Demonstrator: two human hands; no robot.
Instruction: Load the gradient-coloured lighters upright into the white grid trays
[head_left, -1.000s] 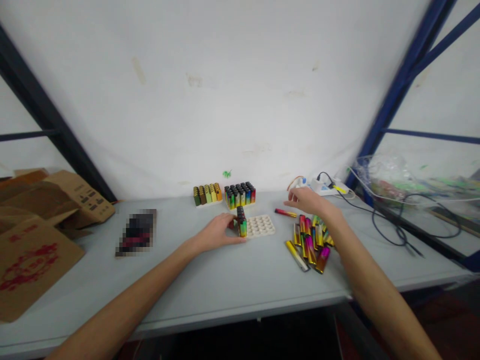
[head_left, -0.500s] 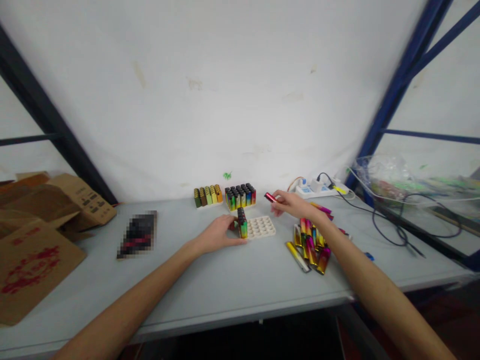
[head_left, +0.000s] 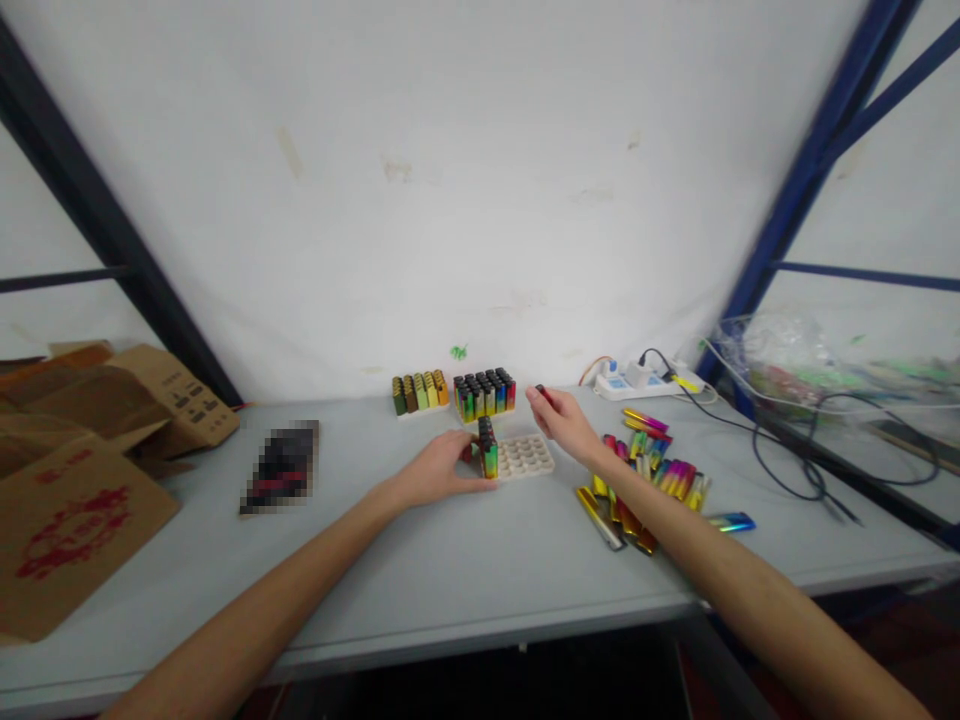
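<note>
A white tray [head_left: 531,456] with round holes lies on the table, and one row of upright lighters [head_left: 489,455] with black tops fills its left end. Around that end curls my left hand [head_left: 439,470], thumb along the front and fingers behind, steadying the tray. My right hand [head_left: 562,420] is raised just above the tray's back right corner, closed on a dark red lighter [head_left: 543,394], whose lower part the fingers cover. Beneath my right forearm spreads a heap of loose shiny lighters [head_left: 600,515] in yellow, pink, green and blue.
Against the wall stand a tray of black-topped rainbow lighters [head_left: 485,398] and one of green-to-orange lighters [head_left: 420,393]. A power strip [head_left: 637,380] with cables [head_left: 795,470] is at the back right. Cardboard boxes [head_left: 97,520] and a blurred-out dark item [head_left: 281,468] lie left.
My right hand has turned the red lighter more upright and shifted slightly, uncovering more of the heap. My left hand keeps its place on the tray. The view has moved a little.
</note>
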